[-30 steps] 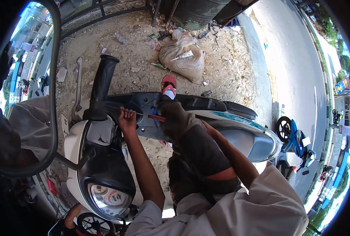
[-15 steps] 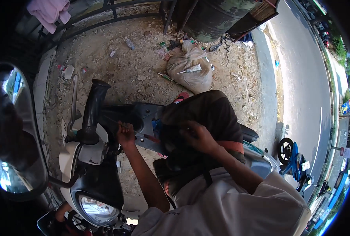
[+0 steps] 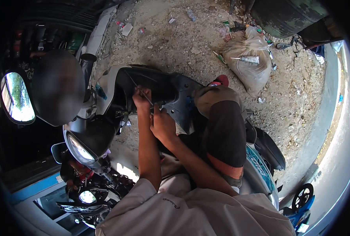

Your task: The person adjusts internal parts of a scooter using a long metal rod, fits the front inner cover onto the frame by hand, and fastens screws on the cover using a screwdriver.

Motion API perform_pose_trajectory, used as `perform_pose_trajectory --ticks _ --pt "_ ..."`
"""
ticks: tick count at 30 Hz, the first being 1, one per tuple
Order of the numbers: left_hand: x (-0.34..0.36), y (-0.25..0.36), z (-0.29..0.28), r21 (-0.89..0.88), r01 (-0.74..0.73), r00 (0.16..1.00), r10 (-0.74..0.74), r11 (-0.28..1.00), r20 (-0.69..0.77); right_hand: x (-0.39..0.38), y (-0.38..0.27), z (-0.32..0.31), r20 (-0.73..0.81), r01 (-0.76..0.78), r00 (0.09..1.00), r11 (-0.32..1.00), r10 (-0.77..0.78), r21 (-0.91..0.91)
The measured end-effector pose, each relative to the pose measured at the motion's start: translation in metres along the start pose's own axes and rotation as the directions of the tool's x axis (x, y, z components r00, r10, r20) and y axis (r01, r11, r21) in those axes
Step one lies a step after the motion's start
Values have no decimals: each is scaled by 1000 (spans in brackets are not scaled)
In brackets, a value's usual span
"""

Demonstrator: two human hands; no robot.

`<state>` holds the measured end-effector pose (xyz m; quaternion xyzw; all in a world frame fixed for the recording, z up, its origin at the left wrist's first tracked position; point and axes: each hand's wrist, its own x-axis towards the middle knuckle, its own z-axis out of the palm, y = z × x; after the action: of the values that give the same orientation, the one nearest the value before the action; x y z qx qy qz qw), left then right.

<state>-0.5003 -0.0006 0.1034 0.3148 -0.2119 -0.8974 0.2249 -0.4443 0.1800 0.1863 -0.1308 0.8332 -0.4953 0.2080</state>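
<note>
My left hand (image 3: 142,97) has its fingers closed on the thin metal shaft of a screwdriver (image 3: 148,98), whose tip reaches the black inner front panel (image 3: 164,82) of the white-and-black scooter (image 3: 112,80). Just below it, my right hand (image 3: 162,124) is closed round the screwdriver's handle end, which its fingers hide. Both forearms come up from the lower edge and lie close together. My bent leg (image 3: 224,137) is over the scooter at the right, with a red sandal (image 3: 222,80) on the foot beside the floorboard.
A stuffed sack (image 3: 249,72) and litter lie on rough ground behind a dark drum (image 3: 289,15). Mirrors (image 3: 17,98) and the handlebar grip are at left. Another person (image 3: 76,173) is by a motorcycle (image 3: 98,196) lower left; a blue motorcycle (image 3: 302,204) stands lower right.
My view has swung, showing more of the scooter's front panel and the motorcycle at lower left. My right hand has moved left from my leg onto the screwdriver, below my left hand.
</note>
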Motion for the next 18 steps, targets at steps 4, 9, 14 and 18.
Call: perform_pose_trajectory --ticks 4,9,14,18 --pt "-7 -6 7 16 51 998 -52 999 20 5 7 1 -87 71 994 997 -68 41" --pt "-10 2 -2 -6 108 994 -108 994 35 0 6 16 -119 157 976 970 -181 -186" --pt "-15 -8 3 -18 179 974 -174 984 147 18 28 7 -93 233 954 899 -285 -370" --pt "-11 -9 -3 -78 260 916 -220 963 336 35 51 3 -3 441 853 722 -523 -534"
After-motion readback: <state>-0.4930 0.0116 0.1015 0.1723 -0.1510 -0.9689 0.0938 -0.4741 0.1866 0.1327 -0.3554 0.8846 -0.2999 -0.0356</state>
